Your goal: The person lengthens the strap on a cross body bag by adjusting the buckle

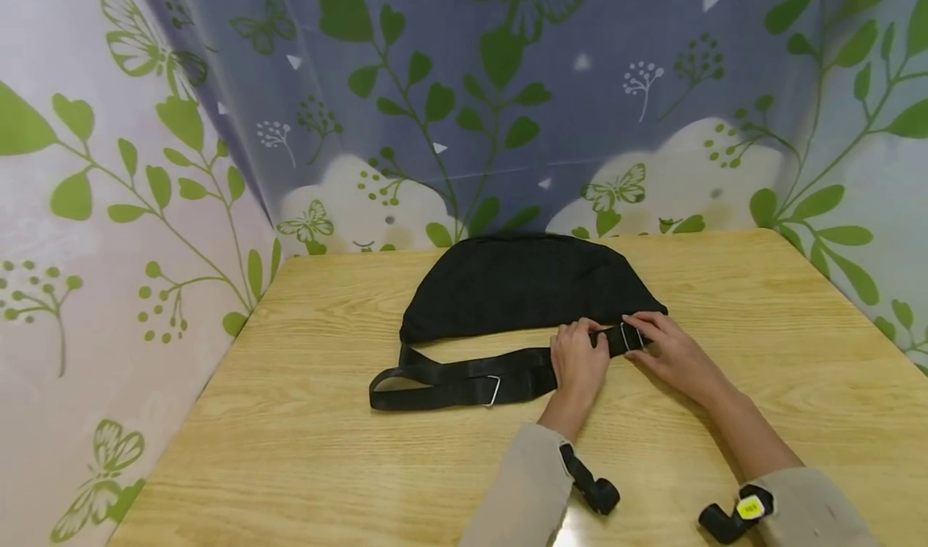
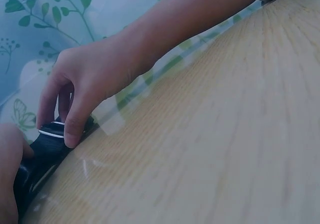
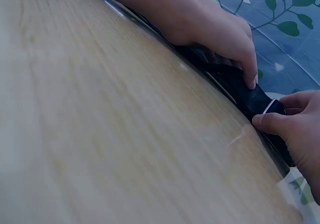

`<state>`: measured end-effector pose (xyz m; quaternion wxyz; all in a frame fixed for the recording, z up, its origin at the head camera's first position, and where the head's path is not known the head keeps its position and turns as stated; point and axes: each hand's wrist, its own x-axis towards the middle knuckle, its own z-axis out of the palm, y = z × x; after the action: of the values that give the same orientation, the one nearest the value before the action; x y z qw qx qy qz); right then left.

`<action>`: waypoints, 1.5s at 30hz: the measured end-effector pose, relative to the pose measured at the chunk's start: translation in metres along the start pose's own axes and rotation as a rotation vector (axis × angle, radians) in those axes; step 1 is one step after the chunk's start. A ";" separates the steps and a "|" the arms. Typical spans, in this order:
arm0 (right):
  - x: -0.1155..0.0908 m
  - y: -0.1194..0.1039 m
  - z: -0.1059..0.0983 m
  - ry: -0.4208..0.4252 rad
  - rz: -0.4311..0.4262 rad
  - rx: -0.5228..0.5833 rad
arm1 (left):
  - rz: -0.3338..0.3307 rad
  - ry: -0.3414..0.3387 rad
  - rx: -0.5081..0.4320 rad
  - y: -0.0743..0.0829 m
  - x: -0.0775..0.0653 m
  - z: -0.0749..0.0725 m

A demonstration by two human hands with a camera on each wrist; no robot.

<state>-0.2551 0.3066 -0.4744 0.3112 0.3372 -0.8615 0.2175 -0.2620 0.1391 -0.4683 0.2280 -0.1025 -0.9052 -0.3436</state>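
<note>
A black waist bag (image 1: 529, 285) lies flat toward the back of the table, its webbing strap (image 1: 435, 394) looped out in front. My left hand (image 1: 580, 358) grips the strap just below the bag's right half, fingers curled over it. Close beside it, my right hand (image 1: 674, 350) pinches the strap at a metal slide buckle (image 1: 631, 336), thumb on the near edge and fingers on the far edge. The right wrist view shows the slide buckle (image 3: 270, 105) between the two hands. A second metal buckle (image 1: 493, 391) sits on the strap left of my left hand.
The wood-grain table (image 1: 304, 466) runs up to a patterned curtain (image 1: 449, 128) at the back, with more of the same cloth at both sides. Black wrist mounts (image 1: 598, 491) stick out from both sleeves over the table.
</note>
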 end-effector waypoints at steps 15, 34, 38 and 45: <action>0.000 -0.002 0.000 0.025 0.060 0.036 | 0.062 -0.058 -0.135 -0.001 0.003 0.002; 0.001 -0.004 0.000 0.041 0.106 0.069 | 0.087 -0.087 -0.057 0.000 0.005 0.000; 0.001 -0.005 0.000 0.033 0.107 0.071 | 0.066 -0.069 -0.011 0.000 0.003 0.000; 0.001 -0.006 0.000 0.042 0.111 0.077 | 0.043 -0.036 0.016 0.000 0.003 -0.001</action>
<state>-0.2515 0.3024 -0.4729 0.3033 0.2961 -0.8631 0.2744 -0.2649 0.1387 -0.4664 0.2197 -0.1261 -0.9095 -0.3296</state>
